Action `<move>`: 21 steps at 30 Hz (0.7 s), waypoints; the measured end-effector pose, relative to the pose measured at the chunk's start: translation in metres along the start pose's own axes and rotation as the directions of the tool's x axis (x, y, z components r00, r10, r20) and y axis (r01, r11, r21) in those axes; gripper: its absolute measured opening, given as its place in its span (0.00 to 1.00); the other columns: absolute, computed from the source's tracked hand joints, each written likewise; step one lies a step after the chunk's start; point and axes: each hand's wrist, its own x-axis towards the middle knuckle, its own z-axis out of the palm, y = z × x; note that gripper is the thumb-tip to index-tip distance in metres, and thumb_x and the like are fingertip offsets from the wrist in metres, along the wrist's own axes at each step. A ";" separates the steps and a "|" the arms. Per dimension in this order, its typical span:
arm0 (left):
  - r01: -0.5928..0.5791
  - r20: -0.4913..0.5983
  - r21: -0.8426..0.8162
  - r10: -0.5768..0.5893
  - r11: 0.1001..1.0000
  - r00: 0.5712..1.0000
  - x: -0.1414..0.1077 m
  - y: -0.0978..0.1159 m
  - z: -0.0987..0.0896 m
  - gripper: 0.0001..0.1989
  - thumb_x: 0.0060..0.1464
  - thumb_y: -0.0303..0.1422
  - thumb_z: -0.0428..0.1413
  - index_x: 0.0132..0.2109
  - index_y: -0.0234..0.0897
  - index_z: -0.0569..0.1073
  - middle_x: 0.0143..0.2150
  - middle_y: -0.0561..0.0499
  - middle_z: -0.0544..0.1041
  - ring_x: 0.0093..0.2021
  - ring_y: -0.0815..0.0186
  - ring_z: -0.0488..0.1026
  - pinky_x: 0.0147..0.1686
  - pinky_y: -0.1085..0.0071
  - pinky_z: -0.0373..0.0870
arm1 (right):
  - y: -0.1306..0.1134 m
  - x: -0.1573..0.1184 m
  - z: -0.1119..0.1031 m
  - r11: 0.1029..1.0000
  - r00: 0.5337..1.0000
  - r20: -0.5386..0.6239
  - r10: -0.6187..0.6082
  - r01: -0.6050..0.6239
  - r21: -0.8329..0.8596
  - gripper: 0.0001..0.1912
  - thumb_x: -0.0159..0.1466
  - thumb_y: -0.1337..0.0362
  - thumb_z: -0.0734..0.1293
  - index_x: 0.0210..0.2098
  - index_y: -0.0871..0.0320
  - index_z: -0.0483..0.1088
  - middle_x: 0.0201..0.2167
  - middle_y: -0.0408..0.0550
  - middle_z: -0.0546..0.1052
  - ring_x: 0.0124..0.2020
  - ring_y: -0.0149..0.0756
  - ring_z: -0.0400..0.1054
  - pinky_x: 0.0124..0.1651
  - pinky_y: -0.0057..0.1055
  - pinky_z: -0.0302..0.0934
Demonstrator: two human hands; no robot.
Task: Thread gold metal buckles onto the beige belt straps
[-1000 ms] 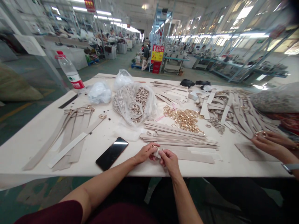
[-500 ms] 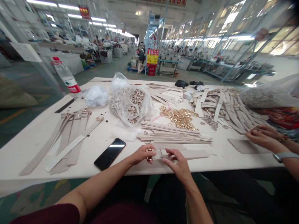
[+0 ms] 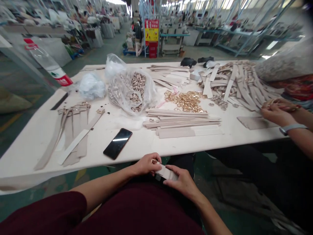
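My left hand [image 3: 148,164] is closed on the buckle end of a beige strap [image 3: 165,172], in front of the table's near edge. A gold buckle [image 3: 155,161] shows between its fingers. My right hand [image 3: 182,179] grips the same strap a little further right, its thumb below and fingers above. The rest of the strap is hidden behind my right hand. On the table, flat beige strips [image 3: 186,122] lie stacked beyond my hands, with a heap of gold buckles [image 3: 188,100] behind them. Several straps with buckles [image 3: 75,130] lie at the left.
A black phone [image 3: 118,143] lies near the front edge of the table [image 3: 139,143]. Behind are an open plastic bag of small parts [image 3: 137,88] and a bottle [image 3: 52,67]. At the right, another person's hands [image 3: 278,111] work beside a strap pile [image 3: 238,81].
Both hands have come back from the tabletop to in front of its edge, bringing the strap with them. The view has tilted down. The other person's hands have shifted slightly.
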 end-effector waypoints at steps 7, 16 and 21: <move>-0.015 0.119 0.251 -0.015 0.968 0.993 -0.011 -0.018 0.010 0.11 0.45 0.34 0.57 0.37 0.34 0.67 0.25 0.56 0.67 0.23 0.73 0.63 0.22 0.79 0.61 | 0.005 -0.009 0.051 0.991 0.996 -0.086 -0.004 0.016 0.134 0.26 0.50 0.63 0.72 0.49 0.56 0.72 0.40 0.46 0.79 0.39 0.41 0.73 0.41 0.30 0.64; -0.073 0.078 0.433 0.043 0.899 0.996 -0.013 -0.025 0.007 0.06 0.46 0.30 0.56 0.34 0.34 0.69 0.23 0.57 0.66 0.23 0.73 0.61 0.22 0.80 0.54 | 0.035 -0.020 0.057 0.758 0.949 0.053 0.311 -0.281 0.589 0.18 0.49 0.53 0.73 0.32 0.61 0.74 0.23 0.45 0.78 0.22 0.32 0.67 0.26 0.26 0.58; -0.163 0.175 0.570 0.075 0.805 0.982 -0.009 -0.016 0.008 0.08 0.46 0.33 0.57 0.34 0.34 0.72 0.24 0.58 0.67 0.25 0.73 0.61 0.24 0.79 0.53 | 0.032 -0.014 0.064 0.697 0.941 -0.003 0.338 -0.248 0.673 0.19 0.44 0.54 0.76 0.28 0.60 0.72 0.19 0.42 0.75 0.19 0.29 0.64 0.24 0.25 0.55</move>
